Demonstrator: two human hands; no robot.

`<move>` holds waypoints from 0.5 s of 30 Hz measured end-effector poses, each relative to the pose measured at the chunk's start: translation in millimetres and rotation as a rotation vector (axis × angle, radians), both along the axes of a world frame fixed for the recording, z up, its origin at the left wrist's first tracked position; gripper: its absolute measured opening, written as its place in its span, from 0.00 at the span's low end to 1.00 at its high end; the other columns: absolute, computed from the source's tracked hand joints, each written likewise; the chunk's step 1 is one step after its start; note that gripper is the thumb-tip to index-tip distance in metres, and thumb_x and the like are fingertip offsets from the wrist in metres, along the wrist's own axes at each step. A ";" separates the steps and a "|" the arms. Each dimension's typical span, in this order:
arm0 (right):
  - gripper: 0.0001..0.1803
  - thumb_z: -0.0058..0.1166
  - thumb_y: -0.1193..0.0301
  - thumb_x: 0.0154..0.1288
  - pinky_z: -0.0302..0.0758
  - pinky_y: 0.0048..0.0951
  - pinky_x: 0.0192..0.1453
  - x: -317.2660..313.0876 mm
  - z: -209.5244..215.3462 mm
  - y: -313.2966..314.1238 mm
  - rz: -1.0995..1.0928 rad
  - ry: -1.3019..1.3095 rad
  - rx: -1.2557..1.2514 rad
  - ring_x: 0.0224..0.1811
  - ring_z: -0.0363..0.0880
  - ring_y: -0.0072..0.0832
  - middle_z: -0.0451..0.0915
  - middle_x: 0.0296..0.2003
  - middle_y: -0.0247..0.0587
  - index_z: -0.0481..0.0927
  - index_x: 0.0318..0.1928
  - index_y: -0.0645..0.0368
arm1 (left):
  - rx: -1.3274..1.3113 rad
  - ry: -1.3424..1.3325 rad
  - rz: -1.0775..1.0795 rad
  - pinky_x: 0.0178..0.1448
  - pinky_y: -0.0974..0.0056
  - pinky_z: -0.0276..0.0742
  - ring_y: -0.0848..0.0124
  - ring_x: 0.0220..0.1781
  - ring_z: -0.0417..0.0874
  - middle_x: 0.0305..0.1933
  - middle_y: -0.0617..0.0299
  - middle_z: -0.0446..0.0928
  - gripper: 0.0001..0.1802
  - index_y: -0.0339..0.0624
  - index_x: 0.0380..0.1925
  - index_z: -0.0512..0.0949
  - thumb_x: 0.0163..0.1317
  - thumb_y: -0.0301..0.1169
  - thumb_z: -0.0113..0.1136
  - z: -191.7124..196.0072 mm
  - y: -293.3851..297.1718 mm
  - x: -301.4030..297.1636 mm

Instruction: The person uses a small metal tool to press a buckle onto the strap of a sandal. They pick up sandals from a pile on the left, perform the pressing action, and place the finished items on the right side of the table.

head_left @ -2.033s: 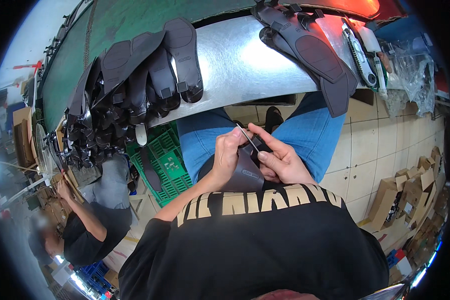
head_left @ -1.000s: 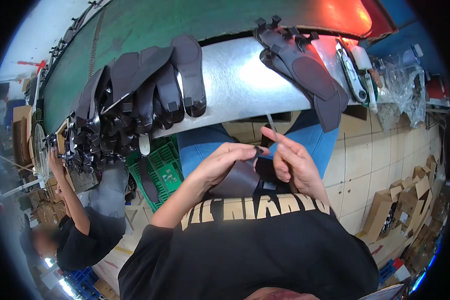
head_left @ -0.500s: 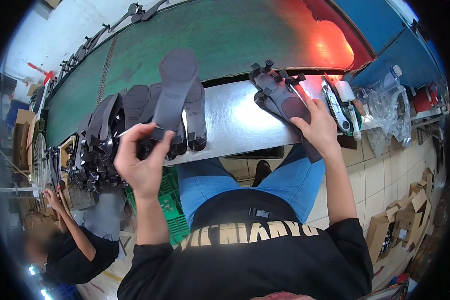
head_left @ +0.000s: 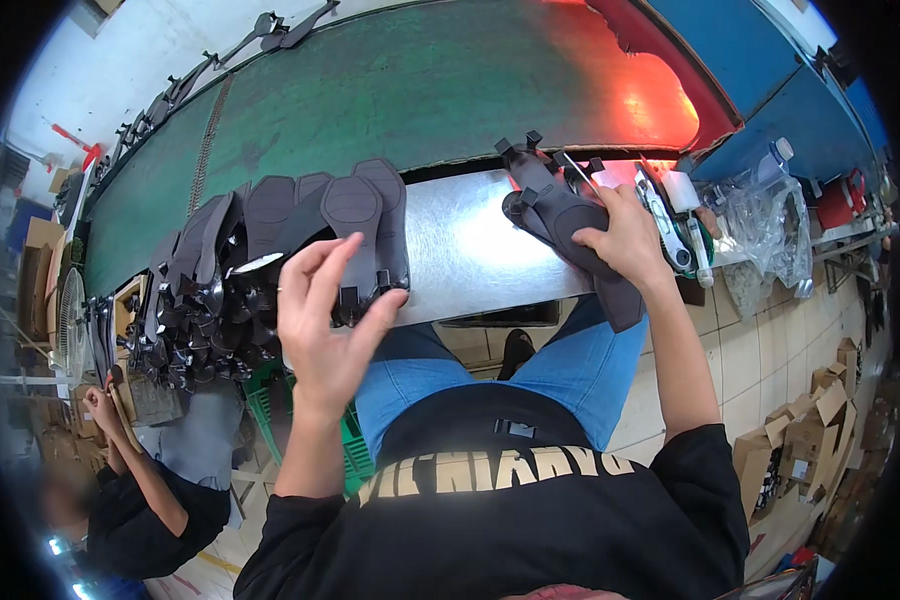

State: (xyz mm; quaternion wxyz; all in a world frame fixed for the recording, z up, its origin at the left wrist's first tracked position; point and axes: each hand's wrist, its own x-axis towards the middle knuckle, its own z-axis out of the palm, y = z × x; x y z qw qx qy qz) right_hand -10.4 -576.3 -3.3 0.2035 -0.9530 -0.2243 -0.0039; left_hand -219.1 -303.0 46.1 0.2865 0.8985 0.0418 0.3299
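My left hand point(head_left: 320, 330) is open over the front of a pile of dark grey sandal soles point(head_left: 260, 215), thumb and fingers apart. The nearest sole point(head_left: 352, 208) lies just beyond its fingertips, on top of the pile. A thin shiny strip point(head_left: 258, 263) shows beside its fingers; whether the hand touches it I cannot tell. On the right, my right hand point(head_left: 625, 240) grips a dark sandal sole point(head_left: 560, 218) with black strap pieces at its far end; its near end overhangs the bench edge. A slim pale tool point(head_left: 578, 172) sticks out past that hand's fingers.
A metal bench point(head_left: 460, 240) runs in front of a green conveyor belt point(head_left: 400, 90), lit red at the right. Beside my right hand lie a cutter point(head_left: 660, 215), a white brush-like tool point(head_left: 692, 230) and clear plastic bags point(head_left: 765, 220). A co-worker point(head_left: 150, 500) is at left.
My left hand has let go of the sandal sole it held up, which now lies on the pile, and its fingers have spread. The right hand stays almost in place.
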 end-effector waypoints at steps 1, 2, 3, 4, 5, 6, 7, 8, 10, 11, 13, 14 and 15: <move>0.26 0.69 0.66 0.48 0.75 0.43 0.49 3.6 1.4 -0.8 -0.007 0.000 0.015 0.45 0.79 0.49 0.77 0.43 0.54 0.79 0.48 0.63 | -0.065 -0.048 -0.047 0.53 0.62 0.73 0.63 0.52 0.77 0.51 0.53 0.74 0.31 0.36 0.53 0.77 0.44 0.28 0.74 6.9 -9.9 3.0; 0.16 0.67 0.67 0.51 0.75 0.41 0.45 5.2 -3.0 1.5 -0.023 -0.039 0.203 0.40 0.80 0.47 0.79 0.35 0.53 0.82 0.37 0.65 | -0.124 -0.091 -0.114 0.54 0.63 0.74 0.63 0.51 0.77 0.51 0.52 0.74 0.28 0.32 0.50 0.78 0.46 0.28 0.74 10.7 -19.4 8.3; 0.15 0.66 0.67 0.52 0.75 0.40 0.43 4.5 -0.8 1.0 -0.023 -0.070 0.222 0.38 0.80 0.47 0.80 0.33 0.52 0.82 0.37 0.65 | -0.207 -0.096 -0.178 0.57 0.61 0.73 0.59 0.54 0.77 0.54 0.49 0.74 0.28 0.31 0.51 0.78 0.49 0.29 0.72 9.3 -28.0 15.1; 0.13 0.66 0.68 0.53 0.75 0.40 0.42 -0.6 4.6 0.6 -0.025 -0.098 0.242 0.36 0.81 0.46 0.80 0.31 0.52 0.82 0.36 0.64 | -0.235 -0.117 -0.205 0.60 0.60 0.72 0.57 0.57 0.76 0.57 0.47 0.73 0.28 0.31 0.53 0.76 0.51 0.29 0.70 3.7 -35.1 26.5; 0.12 0.65 0.68 0.55 0.75 0.40 0.40 -6.8 9.1 -0.1 -0.028 -0.125 0.259 0.34 0.81 0.46 0.81 0.28 0.51 0.82 0.36 0.64 | -0.267 -0.138 -0.235 0.62 0.59 0.71 0.56 0.60 0.76 0.59 0.44 0.72 0.28 0.30 0.55 0.75 0.53 0.28 0.68 -4.1 -40.2 40.5; 0.10 0.63 0.70 0.57 0.74 0.37 0.34 -14.7 10.0 -2.4 -0.023 -0.217 0.281 0.26 0.80 0.40 0.80 0.24 0.48 0.82 0.35 0.63 | -0.302 -0.138 -0.253 0.64 0.58 0.70 0.58 0.63 0.73 0.63 0.45 0.69 0.30 0.32 0.60 0.70 0.56 0.28 0.65 -14.1 -44.0 55.3; 0.09 0.63 0.70 0.57 0.73 0.35 0.32 -25.5 15.9 -2.3 -0.029 -0.169 0.326 0.24 0.79 0.36 0.80 0.23 0.47 0.82 0.35 0.63 | -0.336 -0.136 -0.267 0.65 0.58 0.69 0.60 0.67 0.69 0.67 0.46 0.66 0.33 0.33 0.65 0.66 0.59 0.28 0.61 -23.2 -46.8 68.8; 0.09 0.63 0.71 0.57 0.72 0.32 0.30 -39.1 26.0 0.1 -0.035 -0.123 0.371 0.22 0.77 0.33 0.80 0.22 0.46 0.82 0.35 0.63 | -0.362 -0.172 -0.268 0.66 0.58 0.68 0.61 0.67 0.70 0.67 0.46 0.66 0.33 0.34 0.66 0.64 0.60 0.27 0.60 -29.0 -50.4 81.6; 0.07 0.62 0.73 0.58 0.68 0.25 0.27 -62.6 35.8 2.2 -0.049 -0.037 0.452 0.20 0.72 0.20 0.78 0.20 0.40 0.81 0.35 0.63 | -0.418 -0.240 -0.280 0.67 0.60 0.67 0.63 0.67 0.70 0.66 0.47 0.67 0.33 0.35 0.68 0.60 0.63 0.25 0.57 -38.2 -57.9 103.4; 0.06 0.62 0.74 0.59 0.66 0.22 0.25 -72.5 35.6 1.2 -0.036 0.054 0.535 0.18 0.69 0.16 0.78 0.20 0.33 0.81 0.34 0.64 | -0.613 -0.202 -0.373 0.67 0.60 0.66 0.65 0.66 0.70 0.65 0.48 0.68 0.33 0.36 0.69 0.59 0.64 0.24 0.55 -42.1 -61.0 109.8; 0.06 0.62 0.74 0.61 0.62 0.18 0.22 -84.7 13.5 -9.6 0.027 0.342 0.793 0.16 0.65 0.13 0.76 0.20 0.27 0.80 0.35 0.63 | -1.006 -0.116 -0.565 0.68 0.62 0.65 0.68 0.65 0.72 0.63 0.49 0.71 0.32 0.37 0.69 0.58 0.66 0.23 0.53 -49.8 -66.7 121.0; 0.06 0.61 0.74 0.62 0.60 0.16 0.20 -95.0 10.7 -8.8 -0.042 0.550 0.895 0.15 0.64 0.11 0.75 0.21 0.26 0.79 0.36 0.62 | -0.794 -0.161 -0.507 0.63 0.64 0.71 0.71 0.58 0.77 0.58 0.51 0.76 0.29 0.39 0.69 0.59 0.67 0.21 0.50 -53.5 -65.8 123.6; 0.06 0.60 0.74 0.63 0.58 0.15 0.19 -107.6 8.0 -3.9 -0.113 0.760 0.993 0.15 0.62 0.10 0.74 0.21 0.24 0.78 0.38 0.62 | -0.954 -0.093 -0.534 0.60 0.64 0.73 0.71 0.55 0.78 0.56 0.51 0.77 0.30 0.38 0.69 0.59 0.67 0.21 0.51 -55.2 -66.6 122.5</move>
